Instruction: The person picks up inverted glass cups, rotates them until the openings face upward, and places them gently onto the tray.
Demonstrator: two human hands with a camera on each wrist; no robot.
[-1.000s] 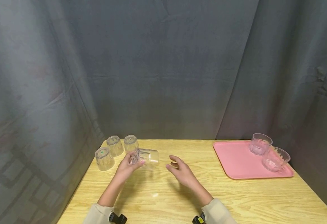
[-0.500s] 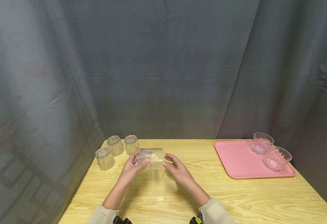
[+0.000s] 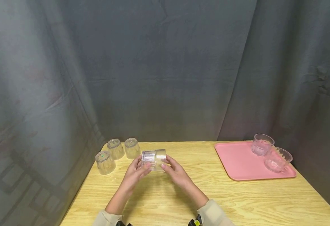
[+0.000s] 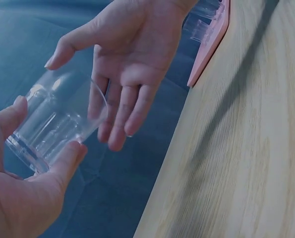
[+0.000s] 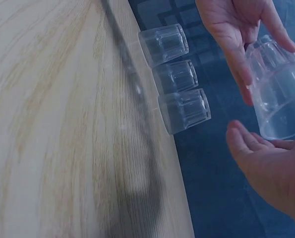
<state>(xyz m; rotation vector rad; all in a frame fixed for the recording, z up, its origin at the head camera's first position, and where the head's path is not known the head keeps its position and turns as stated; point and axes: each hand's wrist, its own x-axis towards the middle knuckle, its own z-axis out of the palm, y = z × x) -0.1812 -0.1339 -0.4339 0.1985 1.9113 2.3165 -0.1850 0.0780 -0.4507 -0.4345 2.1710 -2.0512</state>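
Note:
My left hand point(image 3: 135, 172) grips a clear glass tumbler point(image 3: 151, 158) near its base, thumb on the near side. The tumbler lies sideways above the table, mouth pointing right. In the left wrist view, light glints on the tumbler point(image 4: 55, 114). My right hand point(image 3: 177, 174) is at the rim end, its thumb overlapping the glass in the head view. Its fingers look fairly straight in the left wrist view, where the right hand point(image 4: 132, 64) shows its palm. Beside the tumbler, fingertips point(image 5: 236, 129) appear apart from the glass in the right wrist view; exact contact is unclear.
Three upturned tumblers stand at the table's back left: a front one point(image 3: 105, 163), a back one point(image 3: 116, 149) and a right one point(image 3: 132, 148). A pink tray point(image 3: 239, 161) carries two clear glass bowls point(image 3: 262, 145) at the right. Grey curtains point(image 3: 165, 78) enclose the wooden table point(image 3: 204, 158).
The left hand has carried the tumbler slightly right, off from the upturned ones. My right hand has come left to the tumbler's rim, closing the gap between the hands.

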